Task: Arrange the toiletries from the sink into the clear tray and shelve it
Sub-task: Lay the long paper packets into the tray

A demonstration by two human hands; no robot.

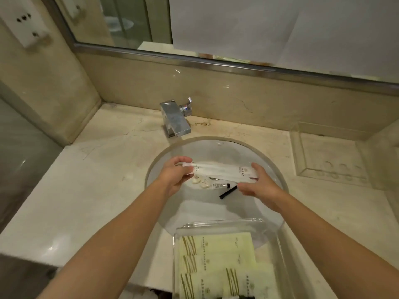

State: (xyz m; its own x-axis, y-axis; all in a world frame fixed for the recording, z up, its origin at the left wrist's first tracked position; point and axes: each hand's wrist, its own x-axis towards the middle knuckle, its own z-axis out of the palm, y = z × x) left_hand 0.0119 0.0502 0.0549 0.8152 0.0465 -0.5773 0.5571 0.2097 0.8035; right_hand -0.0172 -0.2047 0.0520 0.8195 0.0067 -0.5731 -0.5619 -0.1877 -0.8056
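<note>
Both hands over the sink [164, 160]: left hand [172, 175] pinches one end of the long white sachets [220, 170], right hand [258, 186] cups the other end, squaring them for transfer. Soaps [200, 182], small tube [220, 186] and black stick [228, 192] lie in the basin. Clear tray [216, 225] sits near on the counter [86, 201], partly filled with green packets [216, 244].
</note>
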